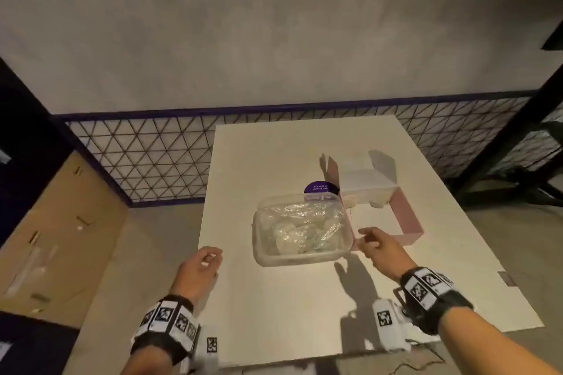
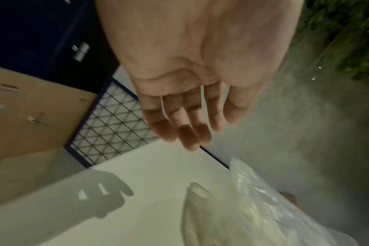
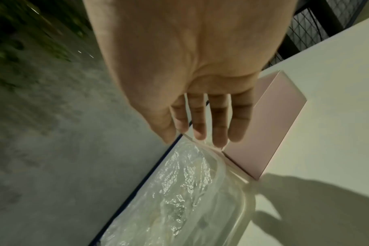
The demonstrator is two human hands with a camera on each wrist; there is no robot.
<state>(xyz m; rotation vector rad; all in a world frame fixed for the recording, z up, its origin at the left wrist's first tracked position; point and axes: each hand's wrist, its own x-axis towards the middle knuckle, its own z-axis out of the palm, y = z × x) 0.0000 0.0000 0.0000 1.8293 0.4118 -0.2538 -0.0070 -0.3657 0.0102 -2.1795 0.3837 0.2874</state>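
A clear plastic container (image 1: 301,231) holding crumpled clear wrap and pale round pieces sits mid-table on the white table (image 1: 274,298). It also shows as the container (image 2: 242,208) and the container (image 3: 179,199) in the wrist views. My left hand (image 1: 210,257) hovers left of it, fingers relaxed, holding nothing. The left hand (image 2: 190,129) shows an empty palm. My right hand (image 1: 370,240) hovers at its right rim, fingers straight and empty, as the right hand (image 3: 202,129) confirms. An open pink-and-white box (image 1: 374,189) lies behind and right of the container.
A purple round label (image 1: 320,188) stands behind the container. A wire-mesh fence (image 1: 146,155) runs behind the table. A brown cardboard sheet (image 1: 54,237) lies on the floor to the left. A dark frame (image 1: 518,137) rises at right.
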